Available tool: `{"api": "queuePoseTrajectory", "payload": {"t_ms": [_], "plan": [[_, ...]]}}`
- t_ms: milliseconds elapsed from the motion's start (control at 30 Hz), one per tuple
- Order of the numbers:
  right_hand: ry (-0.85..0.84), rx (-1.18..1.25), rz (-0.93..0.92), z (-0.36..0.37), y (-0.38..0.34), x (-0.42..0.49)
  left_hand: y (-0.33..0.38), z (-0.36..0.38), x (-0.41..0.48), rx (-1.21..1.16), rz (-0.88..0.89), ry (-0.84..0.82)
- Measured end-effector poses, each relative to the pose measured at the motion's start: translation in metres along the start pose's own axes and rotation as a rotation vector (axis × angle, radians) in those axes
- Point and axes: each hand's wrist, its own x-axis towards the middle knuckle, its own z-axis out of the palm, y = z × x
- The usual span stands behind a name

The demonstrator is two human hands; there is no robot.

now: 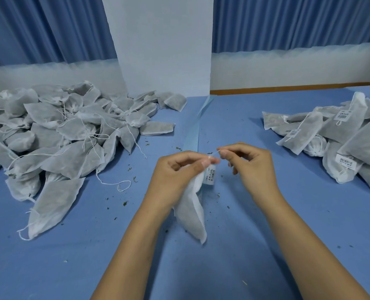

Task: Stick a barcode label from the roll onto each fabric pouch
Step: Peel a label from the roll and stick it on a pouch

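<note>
My left hand (177, 172) grips the neck of a white fabric pouch (191, 211), which hangs down from my fist toward the blue table. A small barcode label (210, 174) shows at the pouch's top, just right of my left thumb. My right hand (248, 162) pinches the pouch's thin white drawstring (214, 153) between thumb and forefinger, just right of my left hand. A pale blue backing strip (196, 126) runs from the hands away toward the white pillar. The label roll itself is not visible.
A large heap of unlabelled pouches (56, 135) with loose strings fills the table's left side. A smaller pile of labelled pouches (340, 135) lies at the right. A white pillar (164, 46) stands at the back. Small green crumbs dot the blue table (234, 267).
</note>
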Motion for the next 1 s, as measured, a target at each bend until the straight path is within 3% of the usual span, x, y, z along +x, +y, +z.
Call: {"api": "queuePoseTrajectory", "payload": {"t_ms": [100,200,367,567,767,900,1000], "plan": [[-0.182,-0.082,-0.028,0.01,-0.001,-0.007,-0.003,0.001,0.001,-0.033,0.071,0.165],[-0.283,-0.236,-0.221,0.014,-0.002,-0.012,-0.01,0.0,0.001,0.25,0.119,0.208],[-0.156,-0.328,-0.417,0.004,-0.003,-0.007,-0.018,-0.007,0.005,0.62,0.072,0.161],[-0.146,-0.311,-0.365,0.006,0.001,-0.006,-0.013,-0.001,0.002,0.493,0.056,0.012],[-0.174,-0.185,-0.135,0.011,0.002,-0.007,-0.011,0.001,0.002,0.391,0.223,0.267],[-0.263,-0.197,-0.167,0.02,0.0,-0.013,-0.011,0.002,0.002,0.307,0.18,0.308],[-0.234,-0.238,-0.197,0.019,0.0,-0.013,-0.01,0.004,0.001,0.297,0.116,0.29]]}}
